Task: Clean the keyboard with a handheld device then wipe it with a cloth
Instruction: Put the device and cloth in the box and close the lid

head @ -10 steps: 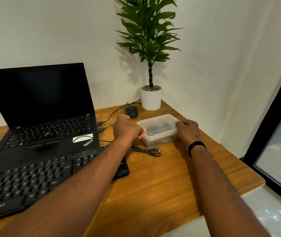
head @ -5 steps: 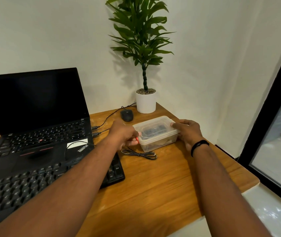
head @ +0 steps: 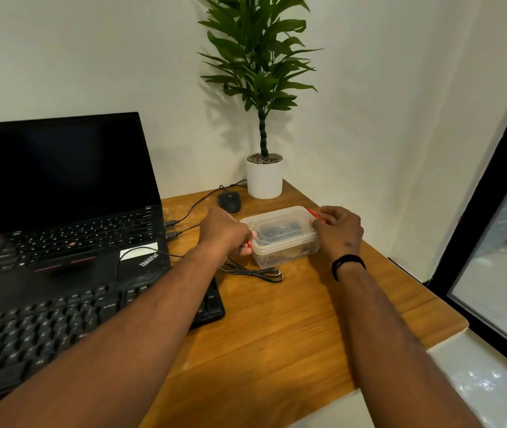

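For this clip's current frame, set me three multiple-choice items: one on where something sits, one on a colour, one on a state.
1. Where is the computer mouse?
A. beside the white plant pot
B. on the laptop
C. inside the plastic container

2. What colour are the container's clips?
A. blue
B. red
C. green

3. What is the state of the container's lid?
A. off, lying on the desk
B. held in the air
C. on the container

Key: 1 A, the mouse lies just left of the pot. 2 B, a red clip shows by the right hand, and red by the left hand. 3 C, the lid covers the container, a hand at each end.
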`<state>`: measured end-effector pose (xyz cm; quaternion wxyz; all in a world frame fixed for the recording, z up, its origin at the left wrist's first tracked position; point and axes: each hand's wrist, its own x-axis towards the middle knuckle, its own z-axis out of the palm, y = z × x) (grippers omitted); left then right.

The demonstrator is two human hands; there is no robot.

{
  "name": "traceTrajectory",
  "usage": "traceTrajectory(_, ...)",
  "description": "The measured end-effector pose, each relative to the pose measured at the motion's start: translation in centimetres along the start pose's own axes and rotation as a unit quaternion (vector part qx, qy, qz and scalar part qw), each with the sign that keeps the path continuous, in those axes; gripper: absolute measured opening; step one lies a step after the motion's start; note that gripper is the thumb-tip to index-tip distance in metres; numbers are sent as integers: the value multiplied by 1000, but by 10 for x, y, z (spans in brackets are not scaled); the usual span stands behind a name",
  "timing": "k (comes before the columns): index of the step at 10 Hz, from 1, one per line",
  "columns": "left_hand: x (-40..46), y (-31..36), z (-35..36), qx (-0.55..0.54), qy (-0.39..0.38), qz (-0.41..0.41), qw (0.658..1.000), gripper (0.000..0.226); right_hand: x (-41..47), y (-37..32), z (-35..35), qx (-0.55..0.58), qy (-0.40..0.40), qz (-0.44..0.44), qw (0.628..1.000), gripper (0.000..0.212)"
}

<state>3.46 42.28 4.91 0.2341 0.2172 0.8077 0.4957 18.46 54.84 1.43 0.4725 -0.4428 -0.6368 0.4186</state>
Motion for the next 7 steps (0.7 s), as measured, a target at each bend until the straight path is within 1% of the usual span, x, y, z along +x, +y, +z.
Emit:
traceTrajectory(1,2,-3,1,6,17,7,1000,31,-1,-2,1,-52,1,-33,998,31)
traceTrajectory(2,3,-5,2,1,26,15,1000,31,-2,-1,2,-67,4,-43,997,31)
traceTrajectory(3,-1,-6,4,12,47,28,998,23,-4,2,6,-92,7,-56,994,32)
traceTrajectory(4,-7,-5,8,34,76,45,996,24,-7,-2,9,-156,18,-74,985,32)
traceTrajectory(5,-21,-3,1,16,74,46,996,35,-16,-17,10,-243,12,-105,964,32)
traceTrajectory(6,-31,-2,-17,-29,74,81,994,40,-30,-35,11,-244,2,-125,962,32)
traceTrajectory(7,-48,-4,-44,-27,83,144,986,35,-55,-69,10,-158,-10,-139,978,28)
